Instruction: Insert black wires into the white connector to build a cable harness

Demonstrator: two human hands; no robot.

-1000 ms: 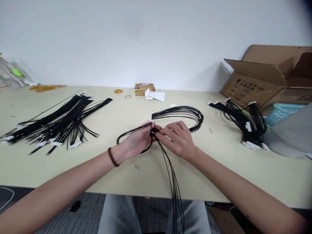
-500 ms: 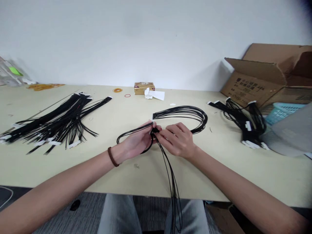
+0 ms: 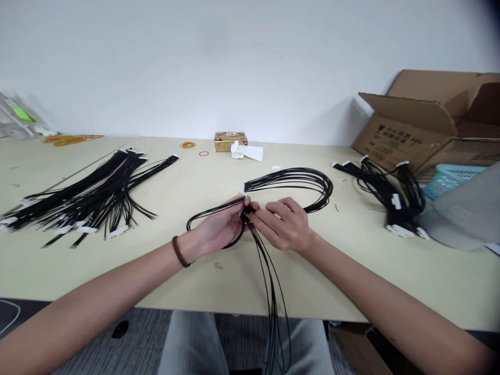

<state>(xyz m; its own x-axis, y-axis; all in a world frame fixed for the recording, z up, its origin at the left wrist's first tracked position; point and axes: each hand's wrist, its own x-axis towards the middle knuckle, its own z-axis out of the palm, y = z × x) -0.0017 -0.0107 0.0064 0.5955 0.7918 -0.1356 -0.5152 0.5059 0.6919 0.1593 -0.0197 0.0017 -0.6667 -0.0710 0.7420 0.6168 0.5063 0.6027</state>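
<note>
Black wire bundle [image 3: 327,190] meets both hands mid-surface [image 3: 332,281], its big loop lying long-ways nine to three, loose strands dropping toward six o'clock. Neither hand is nearer: the left hand [image 3: 222,224], at nine, curls its fingers round the gathered strands; the right hand [image 3: 287,224], at three, pinches them, fingers closed.

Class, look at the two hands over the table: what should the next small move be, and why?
Probably, the bare right hand should gather the thin, loose-hanging black wires closer together: they fan apart below the hands and dangle past the edge of the pale cream table, while the bare left hand, with a brown wristband, grips black wires above.
</note>
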